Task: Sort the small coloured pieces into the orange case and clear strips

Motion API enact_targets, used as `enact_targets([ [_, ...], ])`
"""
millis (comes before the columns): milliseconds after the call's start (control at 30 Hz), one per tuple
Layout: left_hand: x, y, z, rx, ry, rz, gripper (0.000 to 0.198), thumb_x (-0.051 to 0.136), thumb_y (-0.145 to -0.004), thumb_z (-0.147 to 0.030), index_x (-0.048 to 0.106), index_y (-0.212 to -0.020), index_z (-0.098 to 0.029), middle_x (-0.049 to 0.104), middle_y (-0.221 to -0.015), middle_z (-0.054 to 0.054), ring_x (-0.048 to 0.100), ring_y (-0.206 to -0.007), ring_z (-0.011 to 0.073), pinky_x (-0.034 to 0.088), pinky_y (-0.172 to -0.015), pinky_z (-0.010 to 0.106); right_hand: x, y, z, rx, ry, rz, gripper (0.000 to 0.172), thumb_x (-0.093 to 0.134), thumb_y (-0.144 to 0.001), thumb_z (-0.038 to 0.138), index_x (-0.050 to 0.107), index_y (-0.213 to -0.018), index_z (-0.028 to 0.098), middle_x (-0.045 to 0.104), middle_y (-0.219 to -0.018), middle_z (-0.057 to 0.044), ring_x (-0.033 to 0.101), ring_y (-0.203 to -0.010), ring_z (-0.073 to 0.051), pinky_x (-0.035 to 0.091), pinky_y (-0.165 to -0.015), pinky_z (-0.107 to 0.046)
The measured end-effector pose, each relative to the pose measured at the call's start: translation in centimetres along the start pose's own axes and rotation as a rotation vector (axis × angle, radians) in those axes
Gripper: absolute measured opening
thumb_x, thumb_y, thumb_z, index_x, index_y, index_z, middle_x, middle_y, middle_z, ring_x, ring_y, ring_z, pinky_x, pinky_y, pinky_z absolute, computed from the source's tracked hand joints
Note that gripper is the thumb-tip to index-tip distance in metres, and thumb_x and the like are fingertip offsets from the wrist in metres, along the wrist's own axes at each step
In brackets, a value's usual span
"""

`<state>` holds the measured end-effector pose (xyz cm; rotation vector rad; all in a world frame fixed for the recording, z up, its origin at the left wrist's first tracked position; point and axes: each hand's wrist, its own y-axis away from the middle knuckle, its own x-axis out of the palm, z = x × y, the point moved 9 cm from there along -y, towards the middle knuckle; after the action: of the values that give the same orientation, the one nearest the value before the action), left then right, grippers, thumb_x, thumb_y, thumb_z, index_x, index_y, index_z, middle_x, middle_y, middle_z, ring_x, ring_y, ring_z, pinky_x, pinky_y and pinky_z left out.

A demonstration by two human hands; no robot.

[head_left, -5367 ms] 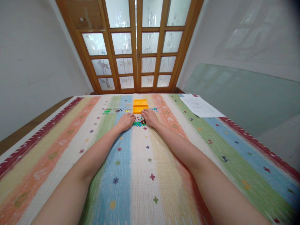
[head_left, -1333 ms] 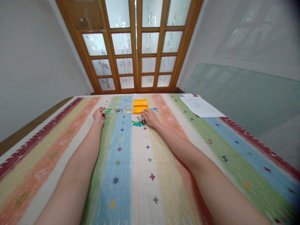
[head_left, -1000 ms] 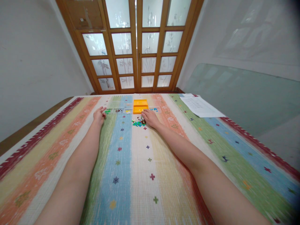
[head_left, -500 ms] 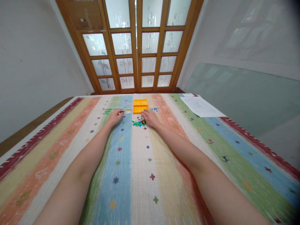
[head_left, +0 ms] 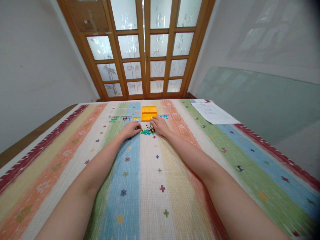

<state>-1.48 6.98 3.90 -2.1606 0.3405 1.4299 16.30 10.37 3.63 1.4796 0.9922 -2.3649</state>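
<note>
Coloured pieces (head_left: 148,131), tiny and mixed in green, blue, red and dark tones, lie in a loose heap on the cloth between the two hands, far out at full arm's reach. The left hand (head_left: 130,129) rests palm down at the heap's left edge, its fingertips curled in towards the pieces. Whether it pinches one is too small to tell. The right hand (head_left: 160,126) lies palm down at the heap's right edge, with its fingers pointing to the far left and reaching the near edge of the orange tray (head_left: 149,113). I cannot tell whether those fingers hold anything either. Both bare forearms stretch back from the hands to the near edge of the view.

Just beyond the heap stands the orange tray, shallow and split in two by a cross wall. A row of clear compartments (head_left: 130,118) runs to its left, holding green pieces (head_left: 114,118), dark red pieces (head_left: 125,118) and yellow pieces (head_left: 136,118). Blue pieces (head_left: 164,116) sit in a clear section on the tray's right.

Everything rests on a striped cloth (head_left: 75,146) with small cross motifs. A sheet of paper (head_left: 212,112) lies at the far right. Beyond the surface are wooden doors (head_left: 145,50) with frosted panes, and a glass pane (head_left: 255,100) leans against the right wall.
</note>
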Motion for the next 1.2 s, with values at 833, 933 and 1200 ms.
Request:
enact_targets([
  [833, -1.7, 0.6, 4.0, -0.252, 0.259, -0.259, 0.013, 0.060, -0.087, -0.030, 0.069, -0.091, -0.023, 0.071, -0.085, 0.003, 0.062, -0.077, 0.0200, 0.049, -0.075, 0.033, 0.0, 0.0, 0.0, 0.022, -0.011, 0.019, 0.044, 0.039, -0.115, 0.039, 0.076, -0.133, 0.023, 0.067, -0.146, -0.011, 0.059, -0.136, -0.026, 0.041, -0.118, -0.042],
  [933, -2.7, 1.3, 6.7, -0.376, 0.382, -0.404, 0.011, 0.059, -0.084, -0.028, 0.066, -0.089, -0.022, 0.068, -0.081, 0.002, 0.061, -0.076, 0.0192, 0.049, -0.073, 0.031, 0.0, 0.0, 0.0, 0.016, -0.004, 0.022, 0.047, 0.037, -0.116, 0.040, 0.077, -0.132, 0.022, 0.067, -0.146, -0.011, 0.058, -0.137, -0.026, 0.040, -0.119, -0.042],
  [1200, -4.0, 4.3, 14.0, -0.622, 0.724, -0.747, 0.016, 0.060, -0.079, -0.026, 0.065, -0.093, -0.019, 0.062, -0.076, 0.000, 0.054, -0.064, 0.0151, 0.044, -0.062, 0.025, 0.2, 0.0, -0.1, -0.006, 0.003, 0.015, 0.046, 0.037, -0.116, 0.039, 0.076, -0.133, 0.020, 0.067, -0.146, -0.012, 0.058, -0.136, -0.026, 0.040, -0.118, -0.041],
])
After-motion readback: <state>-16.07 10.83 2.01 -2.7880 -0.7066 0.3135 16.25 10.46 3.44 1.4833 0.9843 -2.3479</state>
